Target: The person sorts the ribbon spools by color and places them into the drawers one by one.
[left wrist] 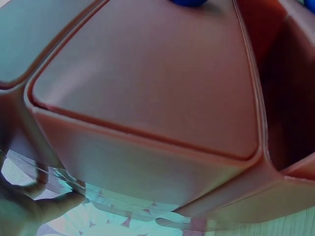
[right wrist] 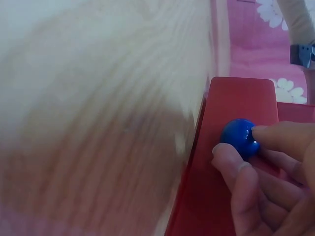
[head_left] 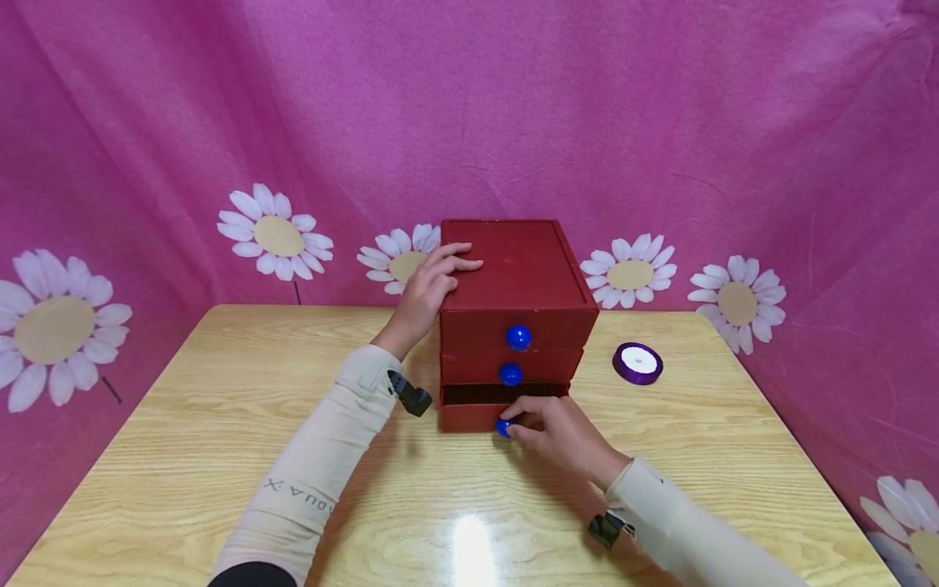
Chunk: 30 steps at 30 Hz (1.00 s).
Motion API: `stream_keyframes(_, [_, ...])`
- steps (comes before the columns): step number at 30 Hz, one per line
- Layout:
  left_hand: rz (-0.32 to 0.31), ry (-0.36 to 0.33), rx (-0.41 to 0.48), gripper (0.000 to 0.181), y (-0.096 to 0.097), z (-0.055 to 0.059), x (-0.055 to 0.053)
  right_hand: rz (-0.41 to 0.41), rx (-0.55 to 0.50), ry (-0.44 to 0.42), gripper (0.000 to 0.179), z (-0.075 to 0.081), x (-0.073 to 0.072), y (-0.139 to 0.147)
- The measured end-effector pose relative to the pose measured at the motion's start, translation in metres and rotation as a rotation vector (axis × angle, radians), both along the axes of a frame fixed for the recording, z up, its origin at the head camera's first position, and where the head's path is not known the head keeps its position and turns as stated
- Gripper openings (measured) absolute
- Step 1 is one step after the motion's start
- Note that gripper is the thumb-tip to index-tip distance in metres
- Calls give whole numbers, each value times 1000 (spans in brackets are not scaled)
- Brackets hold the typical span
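Observation:
A red cabinet of three stacked drawers (head_left: pixel 513 265) stands on the table, each drawer with a round blue knob. The bottom drawer (head_left: pixel 469 419) is pulled partly out, and a dark gap shows above its front. My right hand (head_left: pixel 553 432) pinches the bottom drawer's blue knob (right wrist: pixel 239 136) between thumb and fingers. On the cabinet's left top edge rests my left hand (head_left: pixel 433 285), its fingers spread over the top. The left wrist view shows its fingers (left wrist: pixel 61 204) against the cabinet's side. The inside of the bottom drawer is too dark to make out.
A purple ribbon spool (head_left: pixel 637 363) with a white centre lies on the wooden table (head_left: pixel 257 391), right of the cabinet. Close behind the table hangs a pink cloth (head_left: pixel 469 114) with white daisies, which also runs along both sides.

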<state>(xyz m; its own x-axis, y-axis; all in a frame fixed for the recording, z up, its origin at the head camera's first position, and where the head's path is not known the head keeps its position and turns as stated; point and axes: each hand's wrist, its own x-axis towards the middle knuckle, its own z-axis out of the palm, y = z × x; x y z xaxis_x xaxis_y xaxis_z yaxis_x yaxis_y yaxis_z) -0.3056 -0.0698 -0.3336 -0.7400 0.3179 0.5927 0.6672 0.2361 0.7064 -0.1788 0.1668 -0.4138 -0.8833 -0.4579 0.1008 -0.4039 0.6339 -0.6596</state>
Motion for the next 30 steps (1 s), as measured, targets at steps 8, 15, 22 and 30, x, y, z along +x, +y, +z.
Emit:
stream_keyframes(8, [-7,10,9,45,0,-1,-1,-7,-15,-36,21,-1,17,0])
stream_keyframes(15, [-9,-2,15,45,1,3,3,-12,-7,-51,20,-2,28,0])
stream_keyframes(22, [-32,-21,33,43,4,28,32,-18,-23,-92,24,-3,37,2])
stream_keyframes(30, [-29,-33,31,42,3,25,29,-5,3,-55,27,-3,38,0])
